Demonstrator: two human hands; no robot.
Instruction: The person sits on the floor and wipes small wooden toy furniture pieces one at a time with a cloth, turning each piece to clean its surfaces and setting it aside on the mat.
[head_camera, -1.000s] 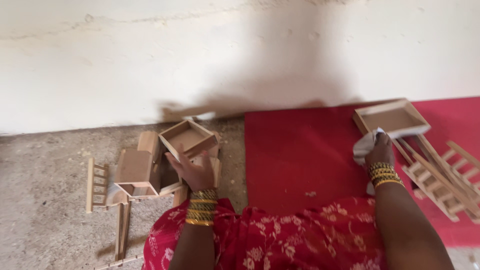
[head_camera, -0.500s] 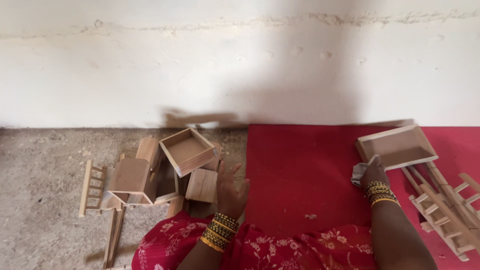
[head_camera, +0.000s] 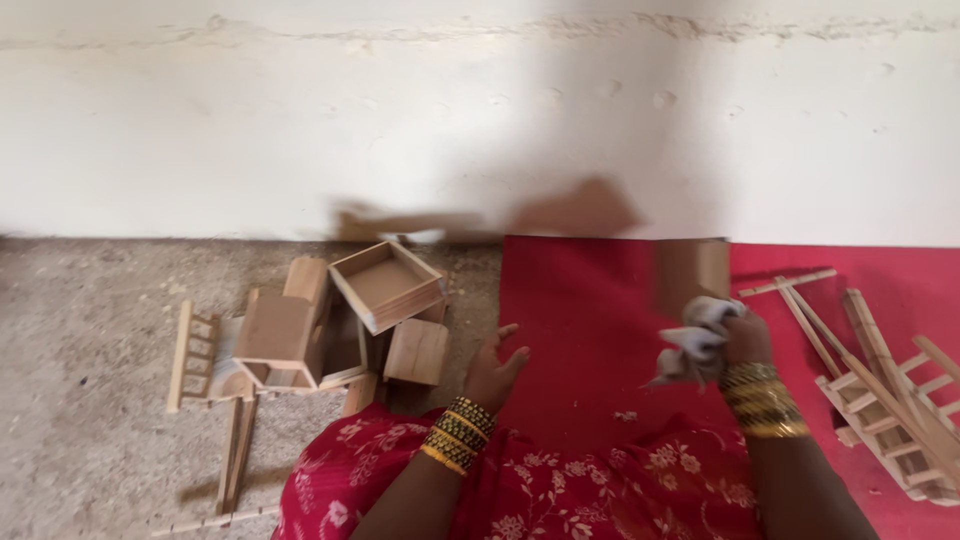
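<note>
1. Two hands in view, both the person's own: the left hand (head_camera: 497, 368) spread open at the mat's edge, the right hand (head_camera: 735, 338) closed on one white cloth (head_camera: 690, 345).
2. One blurred wooden piece (head_camera: 690, 272), partly hidden above that cloth.
3. One red mat (head_camera: 590, 320) on the concrete floor (head_camera: 90, 400).
4. Two open wooden boxes on the floor: a shallow tray-like box (head_camera: 385, 283) and a deeper box on its side (head_camera: 275, 340).
5. One small flat wooden block (head_camera: 416, 351) beside them.
6. Two ladder-like slatted frames: one left (head_camera: 190, 355), one right (head_camera: 890, 420).
7. Loose slats on the mat (head_camera: 800, 300): count unclear.
</note>
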